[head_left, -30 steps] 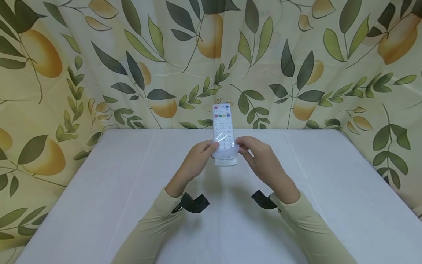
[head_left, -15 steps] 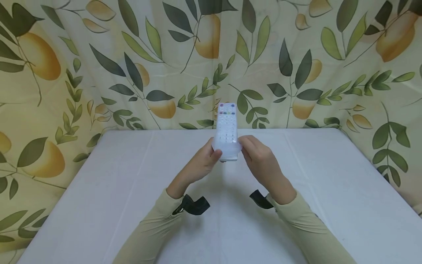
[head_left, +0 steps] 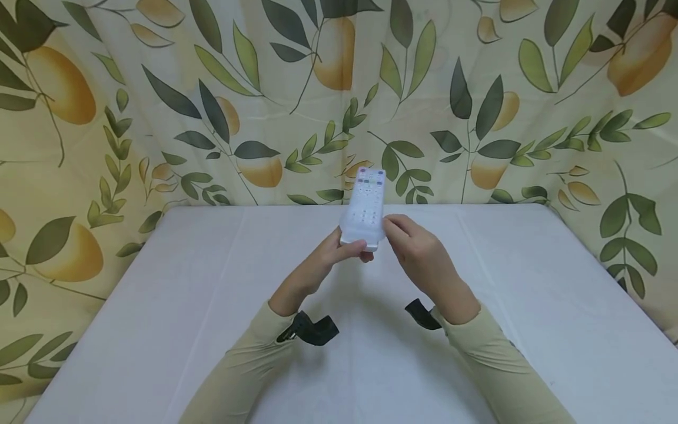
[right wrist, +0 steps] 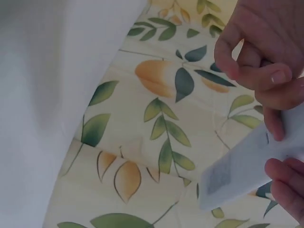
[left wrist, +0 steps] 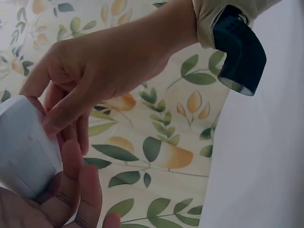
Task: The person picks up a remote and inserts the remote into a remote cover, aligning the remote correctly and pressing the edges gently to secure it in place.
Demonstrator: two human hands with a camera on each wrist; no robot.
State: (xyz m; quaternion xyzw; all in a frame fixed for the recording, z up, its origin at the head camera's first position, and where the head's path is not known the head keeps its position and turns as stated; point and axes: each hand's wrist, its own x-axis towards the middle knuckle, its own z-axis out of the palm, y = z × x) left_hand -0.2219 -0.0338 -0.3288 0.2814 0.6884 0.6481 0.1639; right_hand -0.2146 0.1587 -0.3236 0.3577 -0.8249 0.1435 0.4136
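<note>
A white remote control (head_left: 369, 191), with rows of buttons facing up, is held above the table, its top leaning slightly right. A translucent sleeve (head_left: 356, 231) surrounds its lower part, and a short white end shows below it. My left hand (head_left: 318, 262) grips the lower left side, thumb across the bottom end. At the right edge, my right hand (head_left: 424, 253) pinches the sleeve between thumb and forefinger. In the left wrist view, the white lower end (left wrist: 26, 147) lies between both hands' fingers. In the right wrist view, the remote's back (right wrist: 237, 171) shows.
A white-covered table (head_left: 212, 330) lies below the hands. Behind it hangs a fruit-and-leaf patterned cloth (head_left: 296, 129). Black wrist mounts (head_left: 318, 330) stick out from both sleeve cuffs.
The remote has tipped to the right, and less of its lower end sticks out of the sleeve. My left thumb has moved onto the bottom end. My right hand stays at the right edge.
</note>
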